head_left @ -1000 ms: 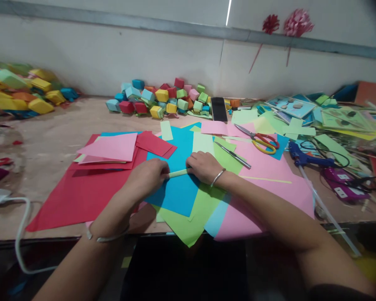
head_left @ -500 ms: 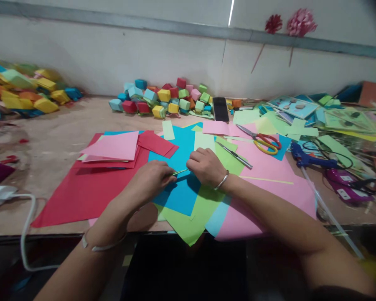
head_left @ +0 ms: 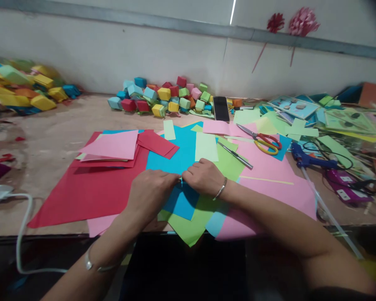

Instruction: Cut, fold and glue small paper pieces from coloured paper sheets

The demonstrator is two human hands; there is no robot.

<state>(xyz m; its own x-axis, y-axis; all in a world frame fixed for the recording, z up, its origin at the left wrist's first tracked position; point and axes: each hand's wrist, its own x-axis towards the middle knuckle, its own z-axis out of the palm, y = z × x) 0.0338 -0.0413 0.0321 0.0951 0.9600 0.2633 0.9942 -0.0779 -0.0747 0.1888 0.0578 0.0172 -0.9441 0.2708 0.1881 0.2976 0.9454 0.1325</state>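
My left hand (head_left: pixel 152 190) and my right hand (head_left: pixel 203 177) meet over the blue paper sheet (head_left: pixel 181 146), both closed with fingertips pinched together. Between them shows a sliver of a thin paper strip (head_left: pixel 181 180), mostly hidden by the fingers. Just beyond my right hand lies a pale green paper piece (head_left: pixel 206 146). A craft knife (head_left: pixel 235 154) rests on green paper (head_left: pixel 232 167) to its right. Left of my left hand, a stack of pink paper pieces (head_left: pixel 111 146) sits on a large red sheet (head_left: pixel 87 196).
Scissors (head_left: pixel 265 140) lie on pink paper (head_left: pixel 269 167). A blue glue gun (head_left: pixel 310 159) with its cord is at right. A phone (head_left: pixel 221 108) stands beside a heap of small paper boxes (head_left: pixel 163 96). At left is a white charger (head_left: pixel 0 194) with a cable.
Both hands have come closer together and slightly nearer to me. The greenish strip that showed between them is now almost covered by the fingers.
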